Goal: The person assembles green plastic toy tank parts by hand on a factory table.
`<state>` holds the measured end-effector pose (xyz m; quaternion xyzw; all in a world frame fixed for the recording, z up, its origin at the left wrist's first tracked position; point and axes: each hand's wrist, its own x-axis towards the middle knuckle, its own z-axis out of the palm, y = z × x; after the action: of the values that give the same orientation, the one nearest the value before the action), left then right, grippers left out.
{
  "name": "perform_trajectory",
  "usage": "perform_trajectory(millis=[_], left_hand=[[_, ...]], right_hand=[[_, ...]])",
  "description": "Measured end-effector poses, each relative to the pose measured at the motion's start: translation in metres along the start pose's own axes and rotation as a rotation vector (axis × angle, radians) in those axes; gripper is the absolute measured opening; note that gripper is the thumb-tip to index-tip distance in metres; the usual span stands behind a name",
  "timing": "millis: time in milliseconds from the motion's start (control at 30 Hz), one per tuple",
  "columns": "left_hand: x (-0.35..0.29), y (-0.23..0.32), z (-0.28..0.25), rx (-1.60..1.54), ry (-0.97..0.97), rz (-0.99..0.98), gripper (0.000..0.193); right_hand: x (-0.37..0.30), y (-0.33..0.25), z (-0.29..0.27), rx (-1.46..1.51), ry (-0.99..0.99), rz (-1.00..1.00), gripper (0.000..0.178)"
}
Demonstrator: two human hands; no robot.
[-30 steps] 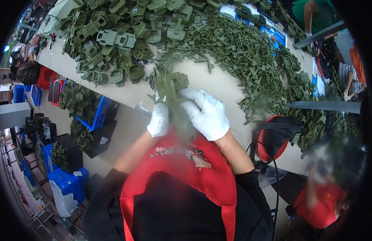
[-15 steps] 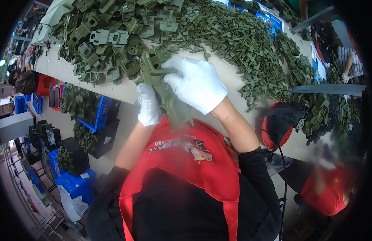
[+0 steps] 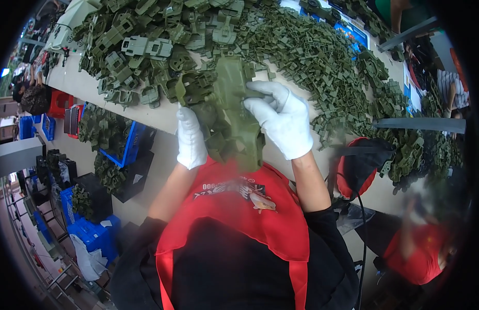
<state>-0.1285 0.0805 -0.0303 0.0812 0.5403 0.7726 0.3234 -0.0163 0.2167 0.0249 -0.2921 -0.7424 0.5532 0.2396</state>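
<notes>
My left hand [image 3: 191, 138], in a white glove, grips the near left side of an olive-green plastic toy vehicle part [image 3: 192, 89] with an open frame. Its fingers are mostly hidden behind the part; the thumb points up. Facing it, my gloved right hand [image 3: 285, 118] pinches the right edge of a long, smooth olive-green toy vehicle body [image 3: 232, 85] between thumb and fingers. The body stands lengthwise in front of my red apron, side by side with the left part. Whether the two touch is hard to make out.
Green frame-like vehicle parts [image 3: 113, 36] heap up at the table's far left. Many smaller green pieces [image 3: 296, 57] spread across the right. A black-and-red cap-like thing [image 3: 359, 165] sits at the right edge. Blue crates [image 3: 127, 150] stand below left; a person in red [image 3: 418, 253] is lower right.
The long body has turned from tilted to nearly upright and swung right, showing its smooth face. My right hand has shifted right and down with it; the framed part now shows separately at left.
</notes>
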Motion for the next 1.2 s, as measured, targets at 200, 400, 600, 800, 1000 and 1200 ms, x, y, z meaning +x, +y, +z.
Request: perform_trajectory(millis=[200, 400, 600, 800, 1000, 1200], left_hand=[[-0.018, -0.001, -0.001, 0.028, -0.151, -0.049, 0.096], [-0.021, -0.016, -0.02, 0.015, -0.234, -0.084, 0.106], [-0.014, 0.01, 0.013, -0.126, -0.269, -0.119, 0.052], [-0.001, 0.005, -0.001, -0.427, -0.128, -0.191, 0.037], [-0.004, -0.001, 0.01, -0.127, -0.196, 0.157, 0.047], [-0.01, -0.037, -0.048, 0.003, -0.243, -0.323, 0.041]], right_hand=[[-0.003, -0.009, 0.013, -0.34, -0.053, -0.385, 0.022], [-0.008, -0.009, 0.023, -0.524, -0.065, -0.414, 0.019], [0.011, 0.009, 0.026, -0.118, -0.184, -0.311, 0.034], [-0.005, 0.021, 0.02, 0.48, -0.267, 0.136, 0.061], [-0.047, 0.015, 0.033, 0.638, -0.075, 0.235, 0.052], [-0.022, 0.017, -0.001, 0.195, -0.188, 0.131, 0.053]])
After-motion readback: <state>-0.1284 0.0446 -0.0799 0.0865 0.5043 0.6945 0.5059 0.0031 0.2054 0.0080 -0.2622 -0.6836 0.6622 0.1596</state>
